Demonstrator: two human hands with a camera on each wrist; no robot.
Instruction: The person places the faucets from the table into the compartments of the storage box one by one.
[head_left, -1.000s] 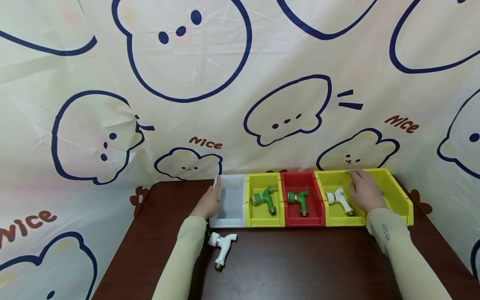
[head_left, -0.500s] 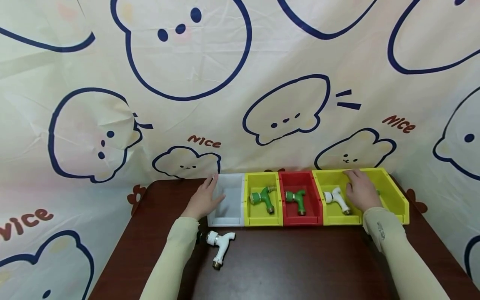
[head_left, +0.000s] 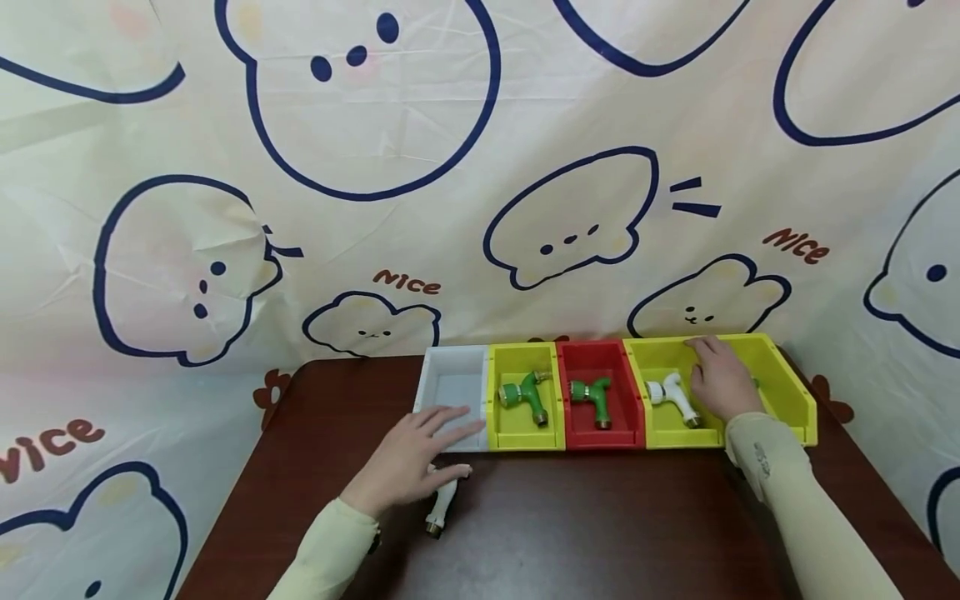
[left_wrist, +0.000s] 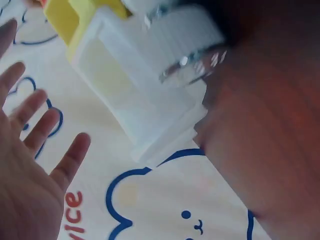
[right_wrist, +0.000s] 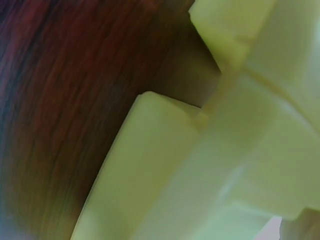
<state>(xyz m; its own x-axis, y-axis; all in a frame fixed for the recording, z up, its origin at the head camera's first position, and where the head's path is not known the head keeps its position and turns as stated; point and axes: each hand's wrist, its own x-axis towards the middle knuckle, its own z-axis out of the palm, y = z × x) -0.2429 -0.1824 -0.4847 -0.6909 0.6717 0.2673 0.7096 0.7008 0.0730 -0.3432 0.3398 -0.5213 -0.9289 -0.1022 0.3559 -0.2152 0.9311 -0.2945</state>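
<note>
In the head view my left hand (head_left: 408, 458) is spread over a white plastic faucet (head_left: 444, 500) lying on the table. Its fingers are extended and hide part of the faucet; I cannot tell whether they touch. The left wrist view shows the faucet's ribbed white end (left_wrist: 187, 45) close to the camera, apart from the spread fingers (left_wrist: 70, 160). My right hand (head_left: 723, 379) rests over the divider in the right-hand yellow bins (head_left: 795, 417), its grip partly hidden. Left of it lies another white faucet (head_left: 675, 400), inside the bin.
A row of joined bins stands against the patterned cloth (head_left: 405, 167). A pale grey bin (head_left: 457, 367) is leftmost. A yellow bin (head_left: 525, 442) and a red bin (head_left: 603, 437) each hold a green faucet. A green bit (head_left: 756, 383) shows right of my right hand.
My left hand has let go of the grey bin's left side and moved back toward me, over the white faucet on the table. My right hand has stayed at the yellow bins.
</note>
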